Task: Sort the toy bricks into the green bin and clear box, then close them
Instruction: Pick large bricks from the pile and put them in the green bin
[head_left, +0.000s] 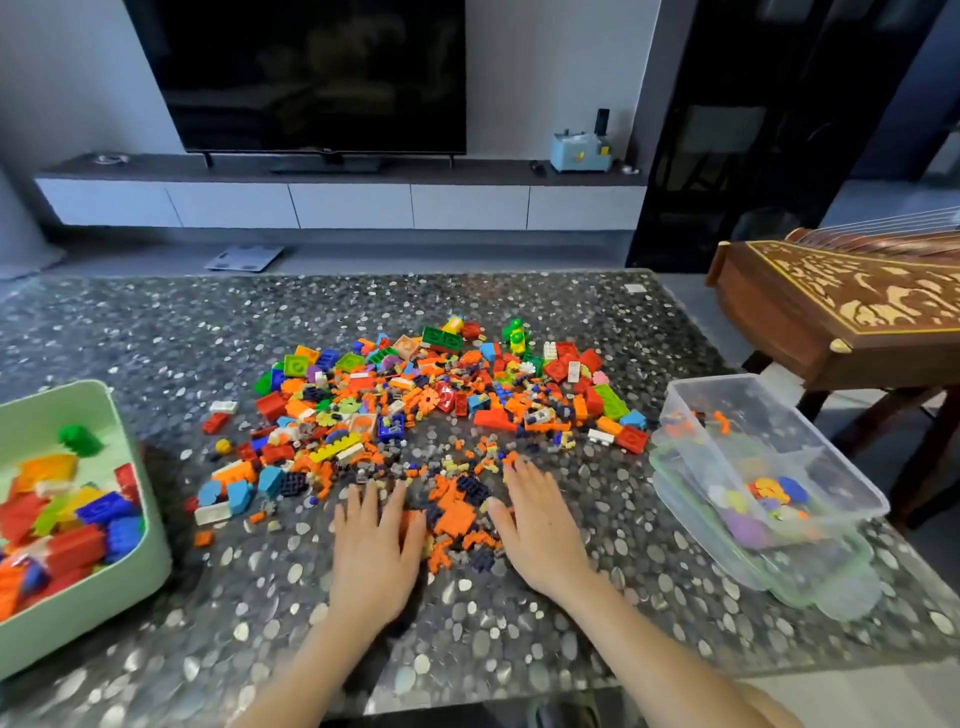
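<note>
A wide heap of toy bricks (426, 405) in many colours covers the middle of the pebble-patterned table (156, 332). At its near edge lies a clump of small orange and dark blue bricks (457, 514). My left hand (376, 540) and my right hand (540, 525) lie flat on the table on either side of that clump, fingers straight, touching the small pieces. The green bin (130, 525) stands at the left edge, holding several large bricks. The clear box (769, 467) stands at the right with a few small pieces inside.
A clear lid (831, 592) lies under the clear box near the table's right edge. A carved wooden instrument (841, 306) on a stand sits beyond the table's right side. A television and a low cabinet are behind the table.
</note>
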